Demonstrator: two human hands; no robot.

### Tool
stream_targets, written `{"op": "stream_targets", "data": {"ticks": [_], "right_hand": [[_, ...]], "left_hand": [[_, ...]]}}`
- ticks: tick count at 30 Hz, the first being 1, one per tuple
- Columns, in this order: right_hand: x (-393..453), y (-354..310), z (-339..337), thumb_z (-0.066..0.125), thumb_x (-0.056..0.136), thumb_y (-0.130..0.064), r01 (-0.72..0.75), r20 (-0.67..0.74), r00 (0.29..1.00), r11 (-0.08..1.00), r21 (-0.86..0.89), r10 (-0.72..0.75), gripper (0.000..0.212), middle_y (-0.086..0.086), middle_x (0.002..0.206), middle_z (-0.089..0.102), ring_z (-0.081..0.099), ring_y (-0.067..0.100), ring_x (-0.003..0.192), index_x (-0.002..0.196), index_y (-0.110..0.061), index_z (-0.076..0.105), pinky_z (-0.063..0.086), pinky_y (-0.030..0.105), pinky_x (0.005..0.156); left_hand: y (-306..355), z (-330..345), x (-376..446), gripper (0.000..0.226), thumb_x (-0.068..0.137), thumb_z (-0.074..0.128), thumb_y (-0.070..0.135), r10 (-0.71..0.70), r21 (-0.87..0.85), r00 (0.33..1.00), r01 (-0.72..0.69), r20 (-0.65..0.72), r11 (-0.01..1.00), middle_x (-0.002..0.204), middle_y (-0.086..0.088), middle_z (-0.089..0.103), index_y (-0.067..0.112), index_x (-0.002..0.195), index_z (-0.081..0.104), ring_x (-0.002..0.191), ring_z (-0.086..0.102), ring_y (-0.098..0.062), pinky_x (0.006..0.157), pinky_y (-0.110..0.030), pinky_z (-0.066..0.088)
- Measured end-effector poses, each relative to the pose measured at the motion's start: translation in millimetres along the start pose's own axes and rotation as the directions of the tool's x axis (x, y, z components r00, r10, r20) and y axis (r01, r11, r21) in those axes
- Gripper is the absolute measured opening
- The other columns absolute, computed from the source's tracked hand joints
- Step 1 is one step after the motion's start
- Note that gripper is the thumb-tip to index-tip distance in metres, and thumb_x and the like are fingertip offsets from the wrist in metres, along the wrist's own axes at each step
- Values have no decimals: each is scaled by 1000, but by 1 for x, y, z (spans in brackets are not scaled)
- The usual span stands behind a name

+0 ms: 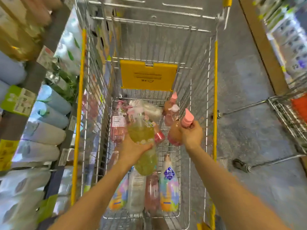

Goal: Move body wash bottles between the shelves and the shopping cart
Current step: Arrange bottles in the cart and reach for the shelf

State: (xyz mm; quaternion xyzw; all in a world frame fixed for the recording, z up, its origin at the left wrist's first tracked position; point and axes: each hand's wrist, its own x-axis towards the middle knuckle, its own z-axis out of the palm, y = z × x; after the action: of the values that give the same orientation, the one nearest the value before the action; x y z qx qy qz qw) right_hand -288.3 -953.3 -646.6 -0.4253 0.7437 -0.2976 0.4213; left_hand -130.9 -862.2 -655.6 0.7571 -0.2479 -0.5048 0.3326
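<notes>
I look down into a wire shopping cart with yellow rim strips. My left hand grips a clear bottle of yellow-green liquid around its middle, held over the cart's basket. My right hand grips the neck of an orange-pink bottle with a pink pump top, on the right side of the basket. Several more body wash bottles lie on the cart floor: pink ones at the far end, pastel rainbow ones nearer me.
Shelves on the left hold rows of blue, white and amber bottles with price tags. A yellow flap hangs at the cart's far end. The grey aisle floor lies to the right, with part of another cart at the right edge.
</notes>
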Motion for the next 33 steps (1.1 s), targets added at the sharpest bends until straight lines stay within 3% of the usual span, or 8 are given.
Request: {"op": "stream_targets", "data": {"ticks": [3,7,13,16,22,25,29,33], "right_hand": [[21,26,23,62,83,4,-51,-35,998,998,-31,50,26,6,91,56,55,21,90,108,3,59,42,26,78],[43,55,46,61,84,-4,-83,-75,994,996,-38,80,26,7,92,61,57,21,88,110,-1,60,40,26,75],[77,92,70,58,90,-11,-220,-51,975,975,-31,218,35,13,98,58,54,24,92,123,-2,52,42,31,80],[91,105,74,52,94,-16,-342,-77,938,938,-55,337,17,8,88,55,53,24,94,103,-3,59,41,33,81],[95,113,90,56,89,-28,-268,-50,963,935,-231,263,32,10,108,62,58,27,100,118,-12,57,46,36,84],[95,101,86,56,91,-25,-276,-67,961,928,-251,268,29,10,107,60,56,27,102,116,-10,58,45,38,86],[58,102,64,55,90,-14,-302,68,945,933,-195,320,13,8,79,56,51,21,78,78,-9,61,42,33,70],[-20,121,30,54,93,-10,-437,244,867,898,-51,436,18,5,97,66,60,21,91,103,-9,68,48,38,88]], "left_hand": [[-11,14,24,55,48,85,39,-14,22,1000,14,9,1000,87,8,70,25,95,60,79,66,-9,76,-31,56],[-25,35,53,25,68,83,17,-66,34,996,64,66,997,79,10,68,28,77,63,76,67,-8,76,-32,56],[-47,52,78,40,74,79,19,-54,72,994,47,96,996,72,19,52,35,71,43,67,51,1,69,-22,48],[-63,54,85,35,73,80,19,-96,105,988,83,122,991,75,18,55,33,80,49,74,55,-3,72,-24,45],[-80,60,98,32,71,80,17,-114,132,976,90,184,987,77,16,60,32,79,53,69,54,4,53,-6,40],[-84,59,99,33,69,81,23,-95,148,974,65,205,987,87,12,67,33,90,58,81,62,-4,61,-10,41],[-73,59,87,57,62,83,37,-119,152,964,84,236,985,96,9,69,23,112,60,87,66,-8,63,-16,45],[-60,75,61,28,64,83,35,-122,162,930,69,346,984,83,13,70,32,84,64,79,66,-6,62,-16,49]]}}
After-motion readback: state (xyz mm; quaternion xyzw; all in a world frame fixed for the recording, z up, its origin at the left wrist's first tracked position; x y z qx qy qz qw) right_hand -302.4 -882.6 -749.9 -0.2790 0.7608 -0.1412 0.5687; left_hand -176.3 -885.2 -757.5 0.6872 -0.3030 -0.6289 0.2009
